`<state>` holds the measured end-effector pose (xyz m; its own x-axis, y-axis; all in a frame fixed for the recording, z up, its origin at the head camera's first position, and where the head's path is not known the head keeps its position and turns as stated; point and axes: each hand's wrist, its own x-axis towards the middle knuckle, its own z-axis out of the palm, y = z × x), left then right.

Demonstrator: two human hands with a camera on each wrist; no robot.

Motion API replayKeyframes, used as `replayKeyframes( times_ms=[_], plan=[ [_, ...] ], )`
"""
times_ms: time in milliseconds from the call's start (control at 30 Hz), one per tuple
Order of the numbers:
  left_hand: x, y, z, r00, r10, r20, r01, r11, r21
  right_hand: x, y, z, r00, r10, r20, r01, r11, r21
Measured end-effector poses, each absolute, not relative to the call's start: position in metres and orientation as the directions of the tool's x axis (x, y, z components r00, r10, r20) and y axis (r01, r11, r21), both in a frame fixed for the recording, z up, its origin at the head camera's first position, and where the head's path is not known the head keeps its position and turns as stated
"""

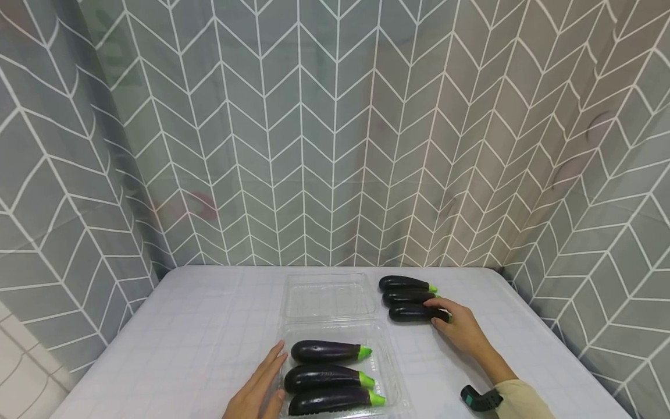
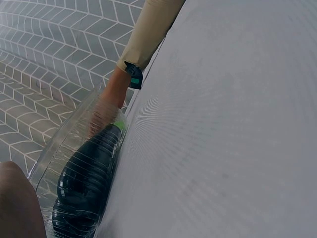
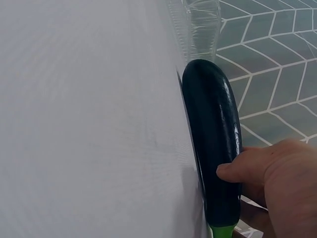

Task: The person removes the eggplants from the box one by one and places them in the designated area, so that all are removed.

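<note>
Three dark purple eggplants with green stem ends lie side by side on the table's right; my right hand (image 1: 460,329) is at the nearest eggplant (image 1: 414,313). In the right wrist view, thumb and fingers hold this eggplant (image 3: 213,134) from both sides near its stem end, and it lies along the white tabletop. My left hand (image 1: 256,387), fingers extended, rests against the left side of a clear plastic clamshell box (image 1: 394,364). Inside the box lie a far eggplant (image 1: 324,351), a middle eggplant (image 1: 319,378) and a near eggplant (image 1: 330,401), stems pointing right.
The clear lid (image 1: 330,298) lies folded back behind the box. Beyond the held eggplant are a middle eggplant (image 1: 405,298) and a far eggplant (image 1: 402,283). A white cloth (image 1: 199,326) covers the table. A grey chevron-patterned curtain (image 1: 335,145) hangs behind and at both sides.
</note>
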<state>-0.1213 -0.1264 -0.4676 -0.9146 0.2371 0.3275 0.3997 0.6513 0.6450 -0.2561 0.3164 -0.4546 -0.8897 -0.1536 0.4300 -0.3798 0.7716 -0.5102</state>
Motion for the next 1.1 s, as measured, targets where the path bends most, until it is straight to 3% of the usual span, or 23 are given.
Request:
replayKeyframes(
  times_ms=[600, 800, 1100],
  plan=[
    [-0.123, -0.124, -0.474, -0.878, 0.233, 0.419, 0.462, 0.64, 0.614, -0.249, 0.313, -0.449, -0.875, -0.138, 0.464, -0.391, 0.767, -0.508],
    [-0.123, -0.125, -0.474, -0.865, 0.236, 0.443, 0.474, 0.677, 0.563, -0.245, 0.304, -0.44, -0.806, -0.165, 0.568, -0.471, 0.76, -0.449],
    [-0.119, -0.126, -0.47, -0.888, 0.226, 0.4, 0.441, 0.663, 0.605, -0.232, 0.266, -0.416, -0.72, -0.279, 0.635, -0.616, 0.679, -0.399]
  ],
)
